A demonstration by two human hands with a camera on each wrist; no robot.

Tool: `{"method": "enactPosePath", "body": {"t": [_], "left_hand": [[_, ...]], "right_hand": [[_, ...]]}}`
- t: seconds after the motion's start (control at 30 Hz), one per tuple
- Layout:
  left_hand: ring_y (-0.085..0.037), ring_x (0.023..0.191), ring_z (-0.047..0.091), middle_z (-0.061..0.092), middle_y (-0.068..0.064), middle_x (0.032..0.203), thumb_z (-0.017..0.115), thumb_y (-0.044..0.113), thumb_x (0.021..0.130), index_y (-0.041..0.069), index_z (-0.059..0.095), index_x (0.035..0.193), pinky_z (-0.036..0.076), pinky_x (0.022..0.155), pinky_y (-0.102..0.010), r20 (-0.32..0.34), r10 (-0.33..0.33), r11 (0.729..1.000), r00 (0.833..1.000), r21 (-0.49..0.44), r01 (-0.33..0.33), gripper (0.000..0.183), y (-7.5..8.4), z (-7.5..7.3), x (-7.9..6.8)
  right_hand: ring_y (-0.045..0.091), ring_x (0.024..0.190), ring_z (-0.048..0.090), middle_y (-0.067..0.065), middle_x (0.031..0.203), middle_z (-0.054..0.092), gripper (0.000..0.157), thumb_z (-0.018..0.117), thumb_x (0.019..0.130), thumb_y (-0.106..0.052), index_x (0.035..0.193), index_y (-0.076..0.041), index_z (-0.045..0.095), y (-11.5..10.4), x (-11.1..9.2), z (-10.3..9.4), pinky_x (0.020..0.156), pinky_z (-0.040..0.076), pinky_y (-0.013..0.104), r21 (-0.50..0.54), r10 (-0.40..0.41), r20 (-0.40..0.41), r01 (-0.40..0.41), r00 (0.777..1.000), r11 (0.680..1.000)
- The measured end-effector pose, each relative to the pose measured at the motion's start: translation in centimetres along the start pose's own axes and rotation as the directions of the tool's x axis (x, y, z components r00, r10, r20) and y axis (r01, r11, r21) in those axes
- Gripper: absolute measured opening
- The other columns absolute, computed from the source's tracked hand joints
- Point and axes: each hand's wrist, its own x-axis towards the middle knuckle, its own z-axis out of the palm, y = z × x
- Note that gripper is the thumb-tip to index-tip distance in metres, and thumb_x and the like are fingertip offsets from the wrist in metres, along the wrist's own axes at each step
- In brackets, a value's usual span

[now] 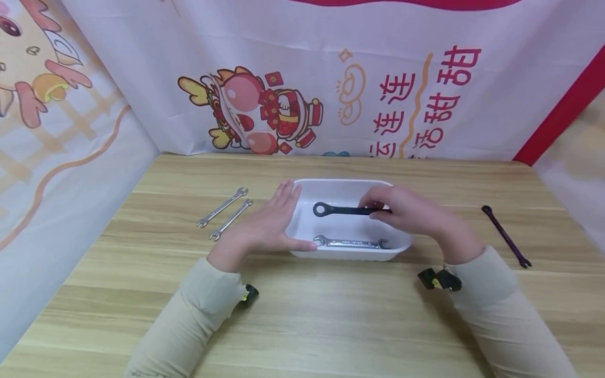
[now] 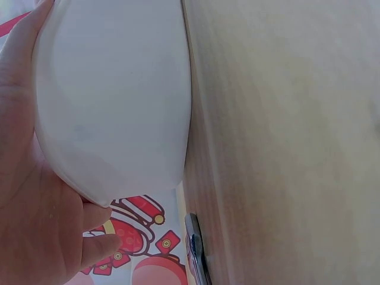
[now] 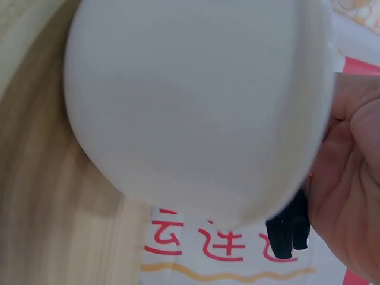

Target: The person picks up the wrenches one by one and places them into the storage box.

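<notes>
My right hand (image 1: pixel 406 209) grips a black combination wrench (image 1: pixel 347 210) by its right part, above the inside of a white plastic tub (image 1: pixel 350 255). The wrench's ring end points left; its black open end (image 3: pixel 289 231) shows past the tub in the right wrist view. My left hand (image 1: pixel 271 223) rests on the tub's left rim with straight, spread fingers, the thumb along the front rim. In the left wrist view the palm lies against the tub's rim (image 2: pixel 44 119). A silver double open-end wrench (image 1: pixel 350 243) lies in the tub along the front wall.
Two silver wrenches lie on the wooden table left of the tub, a longer one (image 1: pixel 222 207) behind a shorter one (image 1: pixel 230 219). A dark purple wrench (image 1: pixel 506 236) lies at the right. A printed cloth (image 1: pixel 302 52) hangs behind the table (image 1: pixel 331 315).
</notes>
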Motion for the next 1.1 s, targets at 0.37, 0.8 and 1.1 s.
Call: {"method": "enactPosePath", "body": {"t": [0.37, 0.8, 1.1], "left_hand": [[-0.019, 0.155, -0.016, -0.019, 0.001, 0.167, 0.061, 0.085, 0.071, 0.018, -0.006, 0.161, 0.011, 0.125, -0.046, -0.009, -0.01, 1.0, 1.0, -0.011, 0.01, 0.13, -0.1, 0.1, 0.0], [-0.019, 0.155, -0.017, -0.021, 0.001, 0.166, 0.054, 0.091, 0.068, 0.018, -0.008, 0.16, 0.009, 0.126, -0.043, -0.008, 0.007, 1.0, 1.0, -0.01, -0.007, 0.133, -0.2, 0.2, -0.1], [-0.018, 0.154, -0.018, -0.023, 0.001, 0.165, 0.055, 0.091, 0.068, 0.018, -0.008, 0.16, 0.008, 0.126, -0.042, -0.002, 0.01, 1.0, 1.0, -0.026, -0.01, 0.133, -0.3, 0.2, -0.2]], "right_hand": [[0.015, 0.093, 0.063, 0.002, 0.105, 0.071, 0.023, 0.068, 0.091, -0.002, 0.112, -0.011, 0.071, -0.4, 1.3, 1.3, 0.088, 0.058, 0.036, 0.02, -0.057, 0.032, 0.056, 0.998, 0.998], [0.014, 0.096, 0.063, 0.0, 0.106, 0.072, 0.025, 0.069, 0.092, -0.004, 0.115, -0.013, 0.071, 0.2, 1.9, 2.9, 0.094, 0.057, 0.038, 0.055, -0.066, 0.093, 0.061, 0.994, 0.997], [0.013, 0.1, 0.065, -0.001, 0.108, 0.072, 0.025, 0.069, 0.092, -0.006, 0.116, -0.014, 0.07, 0.7, 2.1, 3.5, 0.095, 0.056, 0.039, 0.083, -0.068, 0.1, 0.06, 0.993, 0.995]]}}
